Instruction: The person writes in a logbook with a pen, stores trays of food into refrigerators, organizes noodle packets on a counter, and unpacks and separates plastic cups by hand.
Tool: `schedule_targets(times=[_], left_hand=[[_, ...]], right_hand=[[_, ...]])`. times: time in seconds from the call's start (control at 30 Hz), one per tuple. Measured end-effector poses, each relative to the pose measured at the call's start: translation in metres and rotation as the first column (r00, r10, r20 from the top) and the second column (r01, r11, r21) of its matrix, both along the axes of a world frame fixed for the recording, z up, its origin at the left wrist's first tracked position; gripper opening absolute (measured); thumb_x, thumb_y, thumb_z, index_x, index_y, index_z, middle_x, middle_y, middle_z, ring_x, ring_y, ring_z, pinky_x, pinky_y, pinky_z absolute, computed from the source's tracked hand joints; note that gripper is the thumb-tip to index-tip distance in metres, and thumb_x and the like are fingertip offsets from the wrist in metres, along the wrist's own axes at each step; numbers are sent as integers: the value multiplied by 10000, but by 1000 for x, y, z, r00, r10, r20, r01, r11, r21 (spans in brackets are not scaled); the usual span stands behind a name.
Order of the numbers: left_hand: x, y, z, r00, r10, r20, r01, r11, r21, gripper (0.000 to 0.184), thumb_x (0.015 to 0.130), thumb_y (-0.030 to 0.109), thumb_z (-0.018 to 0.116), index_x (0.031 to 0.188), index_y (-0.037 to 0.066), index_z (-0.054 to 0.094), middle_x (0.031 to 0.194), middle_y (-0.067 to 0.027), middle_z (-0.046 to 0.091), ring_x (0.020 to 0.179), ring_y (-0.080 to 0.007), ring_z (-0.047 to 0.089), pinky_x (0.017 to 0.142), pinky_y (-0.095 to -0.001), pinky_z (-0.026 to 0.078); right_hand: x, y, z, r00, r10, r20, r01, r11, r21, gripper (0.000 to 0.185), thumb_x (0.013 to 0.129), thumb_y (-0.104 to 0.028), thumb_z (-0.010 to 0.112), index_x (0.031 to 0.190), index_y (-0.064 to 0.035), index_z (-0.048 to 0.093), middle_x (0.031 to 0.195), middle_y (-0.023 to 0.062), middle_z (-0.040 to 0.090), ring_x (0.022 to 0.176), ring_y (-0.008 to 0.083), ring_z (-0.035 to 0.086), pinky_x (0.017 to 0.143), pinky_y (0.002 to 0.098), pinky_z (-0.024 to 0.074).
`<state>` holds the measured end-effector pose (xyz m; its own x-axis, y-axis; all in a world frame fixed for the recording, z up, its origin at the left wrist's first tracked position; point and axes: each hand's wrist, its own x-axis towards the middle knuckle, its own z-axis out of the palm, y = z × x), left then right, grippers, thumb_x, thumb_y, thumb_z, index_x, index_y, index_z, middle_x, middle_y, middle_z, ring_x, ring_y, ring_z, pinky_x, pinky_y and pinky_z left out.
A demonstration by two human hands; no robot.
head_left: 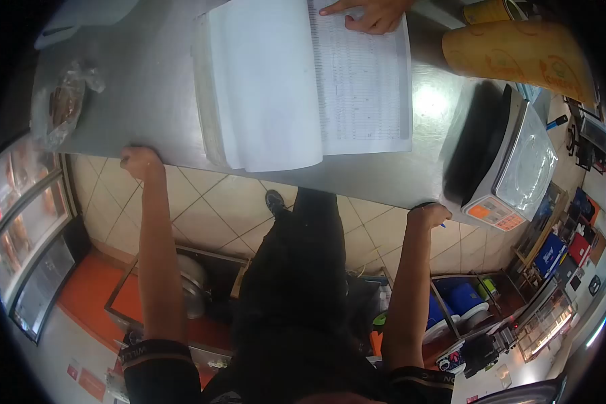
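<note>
Head camera view: a thick open book of printed sheets [266, 87] lies on a steel table [148, 87], its left page seemingly blank, its right covered in tiny, unreadable rows. Another person's hand [377, 15] points at these. The wearer's left hand [143, 163] and right hand [431, 215] rest curled at the table's near edge, a blue pen-like tip [443, 225] below the right; what either grips cannot be told. Nearby, a scale [528, 165] has an orange keypad [498, 212]. Yellow packaging [518, 57] bears illegible orange print; the left sleeve [156, 351] shows "WILL".
</note>
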<state>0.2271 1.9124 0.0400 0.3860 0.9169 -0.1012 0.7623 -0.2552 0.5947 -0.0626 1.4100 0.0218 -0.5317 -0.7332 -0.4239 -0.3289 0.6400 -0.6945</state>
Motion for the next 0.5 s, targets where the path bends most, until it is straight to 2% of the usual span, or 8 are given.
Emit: schedule_targets(times=[0.07,0.13,0.2,0.27,0.3,0.37,0.47,0.5], left_hand=[[-1,2,-2,1000,-4,23,3,1000,3,661,953,446,335,1263,-131,422,1224,-340,544,1076,-443,588,912,-504,480],[-2,6,-6,997,-16,71,16,1000,9,664,949,444,352,1253,-141,434,1222,-339,546,1071,-436,591,915,-504,476],[-1,14,-12,997,-17,75,14,999,33,665,946,443,362,1235,-150,452,1209,-340,551,1066,-433,592,919,-500,471],[-2,18,-16,997,-21,71,17,998,53,665,945,440,369,1220,-158,464,1195,-342,557,1062,-432,592,924,-495,466],[-2,18,-15,997,-24,67,20,998,61,665,945,439,371,1214,-162,468,1188,-343,560,1062,-433,591,926,-492,464],[-2,19,-17,997,-29,67,24,997,71,666,945,437,371,1200,-171,473,1176,-351,563,1062,-435,589,928,-487,461],[-3,31,-25,996,-39,82,33,997,69,675,946,444,383,1175,-185,473,1164,-362,558,1054,-437,589,922,-489,459],[-4,36,-29,994,-45,98,39,997,62,680,946,453,397,1166,-187,470,1161,-359,554,1043,-436,591,915,-494,461]], right_hand=[[-6,-4,-7,1000,5,-7,-5,1000,6,691,987,-436,185,1343,89,459,1425,200,477,1250,331,508,1049,437,421],[32,19,35,987,-127,101,126,992,19,694,988,-442,191,1347,92,451,1432,200,469,1260,333,499,1055,436,417],[18,15,22,995,100,-10,-100,995,19,685,990,-432,192,1359,91,434,1443,198,454,1269,335,490,1065,436,411],[7,12,13,990,139,32,-138,990,-38,639,999,-410,216,1326,97,425,1412,211,459,1212,345,513,1036,440,439],[19,19,23,988,71,134,-58,994,-98,599,1007,-392,239,1287,104,425,1375,225,472,1150,355,540,1003,443,469],[20,20,22,986,63,153,-43,991,-129,588,1014,-393,250,1261,108,435,1357,228,478,1103,356,558,981,447,486],[11,13,12,993,100,62,-93,991,-96,620,1010,-412,237,1295,98,445,1393,204,461,1139,335,531,1008,444,457],[24,19,24,988,24,152,-7,994,-111,599,1012,-393,245,1303,95,434,1388,201,461,1145,330,523,1011,438,456]])
